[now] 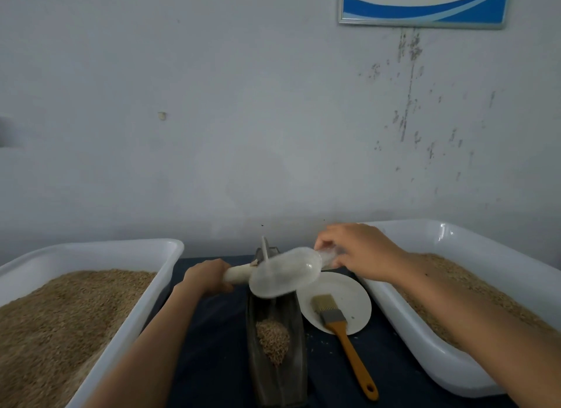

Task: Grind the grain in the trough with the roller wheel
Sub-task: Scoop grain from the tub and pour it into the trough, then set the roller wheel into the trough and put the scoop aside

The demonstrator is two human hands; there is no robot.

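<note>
Dark metal forms the narrow trough [274,341], which is set lengthwise on the dark blue surface [212,347] between two white tubs. A small heap of grain [273,339] is seen lying in its near half. At its far end the roller wheel [265,250] is stood upright on edge, and its pale handle [238,274] is gripped by the left hand [208,278], whose fingers are curled round it. A clear plastic scoop [285,275] is held over the trough's far half by the right hand [355,250], the handle being pinched between thumb and fingers; the scoop is blurred.

Just right of the trough a white plate [355,298] is placed, and a brush [343,331] with an orange handle is laid across it, its handle reaching onto the surface. The left tub [127,256] and the right tub [425,234] are both filled with tan grain. On the wall a framed picture [425,4] with blue curves is hung; no writing on it can be read.
</note>
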